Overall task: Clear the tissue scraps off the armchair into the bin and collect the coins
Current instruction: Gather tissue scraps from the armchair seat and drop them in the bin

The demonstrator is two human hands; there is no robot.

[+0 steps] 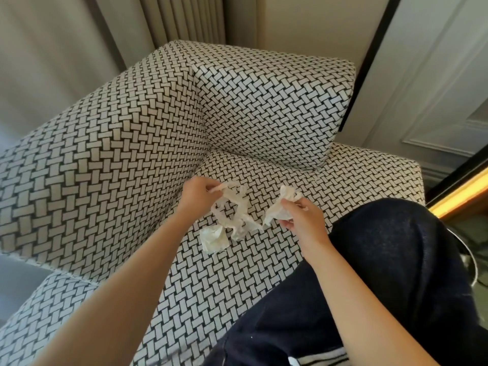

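Gathering tissue scraps (239,212) at frame centre on the armchair (105,154) seat, left hand (196,194) and right hand (301,216) each pinch a wad in curled fingers (291,204); best to bunch in the loose lower scrap (214,237) before lifting; bin, coins unseen.

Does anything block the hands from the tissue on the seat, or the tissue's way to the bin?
Nothing visible blocks the hands: the left hand and right hand each pinch the tissue strip, and the crumpled scrap lies uncovered on the armchair seat. No bin is in view to judge that path.
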